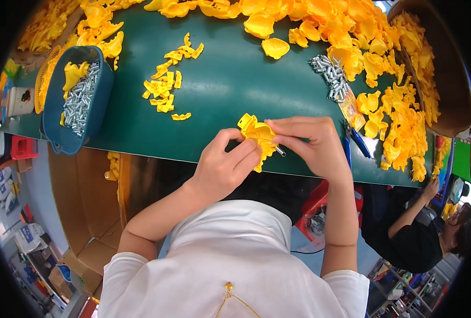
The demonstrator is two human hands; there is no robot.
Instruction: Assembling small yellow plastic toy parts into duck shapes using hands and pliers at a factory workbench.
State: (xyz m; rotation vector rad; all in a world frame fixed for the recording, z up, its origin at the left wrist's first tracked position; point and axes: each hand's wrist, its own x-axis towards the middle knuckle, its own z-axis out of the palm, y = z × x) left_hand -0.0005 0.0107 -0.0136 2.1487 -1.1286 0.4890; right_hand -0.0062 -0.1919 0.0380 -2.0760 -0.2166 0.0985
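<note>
At the green bench (225, 74), left hand (222, 165) and right hand (316, 146) grip a curved yellow plastic shell (257, 129); I judge fitting underway, careful alignment next.

Bright light; bowed edges, black rim

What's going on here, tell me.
A person grips a yellow plastic part with the left hand and right hand at a green table. A small metal piece shows beside the part. Small yellow pieces lie ahead, a blue basket holding metal pieces stands to the left, and pliers lie to the right.
</note>
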